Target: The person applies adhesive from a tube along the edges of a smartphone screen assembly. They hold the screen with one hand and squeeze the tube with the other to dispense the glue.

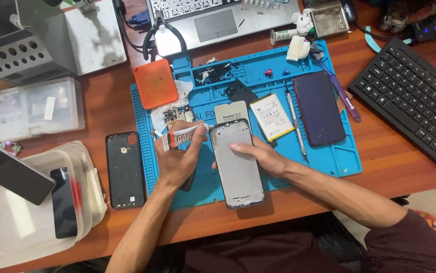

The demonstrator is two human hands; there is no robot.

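Fingers of the left hand [175,159] are wrapped around a glue tube [183,136], its nozzle held at the phone frame's [237,164] upper left edge; the frame is pressed flat on the blue mat [347,162] by the right hand [261,156]; gluing seems barely begun, with battery [272,117] and screen [319,108] lying unfitted.

A flat black plastic keyboard [414,101] lies at three o'clock; a square orange silicone pad [155,83] at eleven.
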